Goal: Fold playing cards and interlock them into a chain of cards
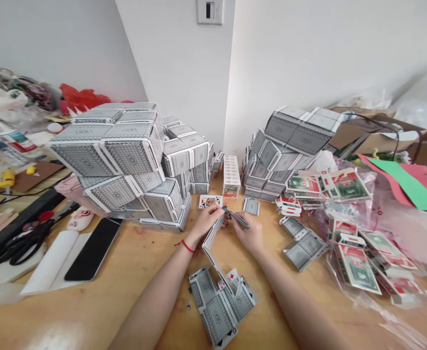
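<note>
Both my hands meet over the middle of the wooden table. My left hand, with a red string on its wrist, pinches the top of a folded grey-backed playing card piece that stands on edge. My right hand is closed on a few grey-backed cards held flat between thumb and fingers. Below my hands lies a flattened chain of joined cards, with some red-pip faces showing. A face card lies face up just beyond my fingers.
Big blocks built of cards stand at the left and at the right. A small card box stands between them. A dark phone, scissors, card packs in plastic and coloured paper surround the work area.
</note>
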A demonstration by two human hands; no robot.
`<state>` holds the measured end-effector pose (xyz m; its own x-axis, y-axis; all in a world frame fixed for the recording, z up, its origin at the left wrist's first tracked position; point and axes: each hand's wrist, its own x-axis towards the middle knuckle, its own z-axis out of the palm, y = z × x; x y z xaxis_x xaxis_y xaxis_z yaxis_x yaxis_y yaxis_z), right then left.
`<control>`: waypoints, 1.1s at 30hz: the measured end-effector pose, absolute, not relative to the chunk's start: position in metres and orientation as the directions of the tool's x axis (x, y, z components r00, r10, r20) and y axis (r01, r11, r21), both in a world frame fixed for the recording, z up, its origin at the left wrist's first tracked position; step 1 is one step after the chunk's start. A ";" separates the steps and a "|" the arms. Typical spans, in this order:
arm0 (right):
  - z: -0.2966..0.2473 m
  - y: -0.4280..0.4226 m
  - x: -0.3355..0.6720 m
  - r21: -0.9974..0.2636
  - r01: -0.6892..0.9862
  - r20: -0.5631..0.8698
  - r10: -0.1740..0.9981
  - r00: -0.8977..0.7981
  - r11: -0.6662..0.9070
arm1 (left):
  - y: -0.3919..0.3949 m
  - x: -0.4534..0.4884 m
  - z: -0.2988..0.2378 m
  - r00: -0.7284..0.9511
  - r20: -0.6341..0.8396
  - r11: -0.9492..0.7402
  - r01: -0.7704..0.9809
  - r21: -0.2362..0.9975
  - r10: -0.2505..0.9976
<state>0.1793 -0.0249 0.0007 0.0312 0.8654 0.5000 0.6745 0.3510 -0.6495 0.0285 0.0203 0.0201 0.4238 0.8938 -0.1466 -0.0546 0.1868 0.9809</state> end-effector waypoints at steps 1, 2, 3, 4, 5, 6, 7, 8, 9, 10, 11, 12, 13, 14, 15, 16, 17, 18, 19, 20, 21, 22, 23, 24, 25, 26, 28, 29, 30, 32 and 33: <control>0.000 -0.025 0.180 -0.652 0.673 0.492 0.870 0.025 0.349 | 0.020 0.028 0.020 0.429 -0.145 0.183 -0.050 0.982 0.892; -0.001 -0.024 0.181 -0.653 0.671 0.484 0.875 0.014 0.351 | 0.020 0.028 0.020 0.434 -0.141 0.178 -0.047 0.983 0.890; -0.001 -0.024 0.181 -0.654 0.668 0.479 0.878 0.002 0.355 | 0.020 0.027 0.021 0.439 -0.134 0.171 -0.047 0.984 0.889; -0.001 -0.024 0.182 -0.653 0.666 0.476 0.879 -0.011 0.361 | 0.020 0.027 0.021 0.441 -0.124 0.163 -0.050 0.985 0.889; -0.001 -0.024 0.182 -0.649 0.665 0.476 0.879 -0.023 0.369 | 0.020 0.026 0.022 0.442 -0.112 0.150 -0.052 0.987 0.890; -0.001 -0.024 0.182 -0.643 0.667 0.479 0.877 -0.032 0.376 | 0.020 0.026 0.024 0.441 -0.098 0.134 -0.052 0.990 0.892; -0.001 -0.024 0.182 -0.638 0.669 0.485 0.874 -0.038 0.382 | 0.020 0.026 0.025 0.440 -0.082 0.115 -0.050 0.992 0.894; 0.000 -0.024 0.182 -0.632 0.671 0.490 0.871 -0.041 0.387 | 0.020 0.025 0.026 0.439 -0.066 0.095 -0.044 0.995 0.896; 0.000 -0.024 0.182 -0.629 0.672 0.494 0.868 -0.042 0.390 | 0.020 0.025 0.027 0.442 -0.055 0.079 -0.036 0.996 0.895; 0.000 -0.024 0.182 -0.628 0.672 0.498 0.866 -0.040 0.392 | 0.020 0.024 0.027 0.449 -0.051 0.070 -0.027 0.997 0.892; 0.001 -0.024 0.182 -0.630 0.670 0.501 0.865 -0.038 0.394 | 0.020 0.024 0.028 0.459 -0.052 0.069 -0.020 0.997 0.887; 0.001 -0.024 0.182 -0.632 0.665 0.502 0.864 -0.041 0.398 | 0.021 0.024 0.028 0.471 -0.058 0.075 -0.017 0.997 0.880; 0.002 -0.024 0.182 -0.634 0.657 0.502 0.863 -0.052 0.409 | 0.021 0.024 0.027 0.483 -0.067 0.087 -0.019 0.996 0.873; 0.002 -0.024 0.182 -0.635 0.646 0.504 0.861 -0.069 0.424 | 0.022 0.023 0.027 0.494 -0.075 0.099 -0.023 0.995 0.866; 0.003 -0.024 0.182 -0.635 0.634 0.507 0.858 -0.088 0.441 | 0.022 0.023 0.026 0.499 -0.079 0.108 -0.029 0.994 0.863; 0.003 -0.023 0.182 -0.636 0.623 0.511 0.854 -0.102 0.455 | 0.023 0.023 0.025 0.498 -0.079 0.111 -0.034 0.993 0.864; 0.003 -0.023 0.181 -0.637 0.616 0.516 0.850 -0.107 0.464 | 0.023 0.023 0.025 0.494 -0.078 0.109 -0.035 0.993 0.866; 0.003 -0.023 0.181 -0.640 0.611 0.521 0.847 -0.100 0.466 | 0.024 0.023 0.025 0.487 -0.077 0.105 -0.032 0.994 0.870; 0.004 -0.023 0.180 -0.647 0.607 0.524 0.848 -0.085 0.461 | 0.024 0.022 0.024 0.482 -0.077 0.102 -0.027 0.994 0.873; 0.004 -0.023 0.180 -0.657 0.604 0.521 0.851 -0.068 0.451 | 0.025 0.022 0.024 0.480 -0.080 0.103 -0.021 0.994 0.874; 0.005 -0.023 0.180 -0.667 0.600 0.516 0.855 -0.053 0.441 | 0.025 0.022 0.025 0.483 -0.086 0.109 -0.019 0.994 0.871; 0.005 -0.023 0.180 -0.678 0.593 0.509 0.859 -0.048 0.434 | 0.024 0.022 0.025 0.488 -0.095 0.120 -0.020 0.993 0.868; 0.006 -0.023 0.180 -0.688 0.582 0.500 0.864 -0.052 0.433 | 0.024 0.023 0.026 0.489 -0.100 0.129 -0.025 0.991 0.866; 0.008 -0.023 0.180 -0.698 0.569 0.493 0.868 -0.060 0.435 | 0.023 0.023 0.026 0.484 -0.101 0.132 -0.030 0.991 0.869; 0.009 -0.023 0.180 -0.710 0.552 0.483 0.873 -0.070 0.438 | 0.022 0.024 0.027 0.470 -0.096 0.128 -0.036 0.991 0.877; 0.010 -0.023 0.181 -0.728 0.530 0.470 0.879 -0.077 0.436 | 0.021 0.024 0.028 0.450 -0.090 0.123 -0.043 0.992 0.888; 0.013 -0.024 0.181 -0.780 0.480 0.426 0.903 -0.062 0.401 | 0.020 0.025 0.030 0.413 -0.081 0.116 -0.062 0.991 0.907; 0.015 -0.025 0.182 -0.811 0.455 0.394 0.918 -0.040 0.368 | 0.019 0.026 0.030 0.401 -0.080 0.119 -0.074 0.990 0.913; 0.016 -0.026 0.182 -0.840 0.431 0.358 0.934 -0.016 0.329 | 0.019 0.026 0.030 0.394 -0.083 0.126 -0.084 0.989 0.915; 0.018 -0.026 0.182 -0.888 0.388 0.277 0.961 0.023 0.246 | 0.019 0.026 0.029 0.385 -0.090 0.135 -0.091 0.987 0.919; 0.018 -0.026 0.182 -0.907 0.368 0.233 0.972 0.029 0.207 | 0.019 0.026 0.028 0.378 -0.090 0.132 -0.086 0.988 0.921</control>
<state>0.1821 -0.0260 0.0184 0.0290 0.9719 0.2335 0.3681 0.2068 -0.9065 0.0257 0.0195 0.0280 0.3779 0.9215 -0.0897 -0.0865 0.1316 0.9875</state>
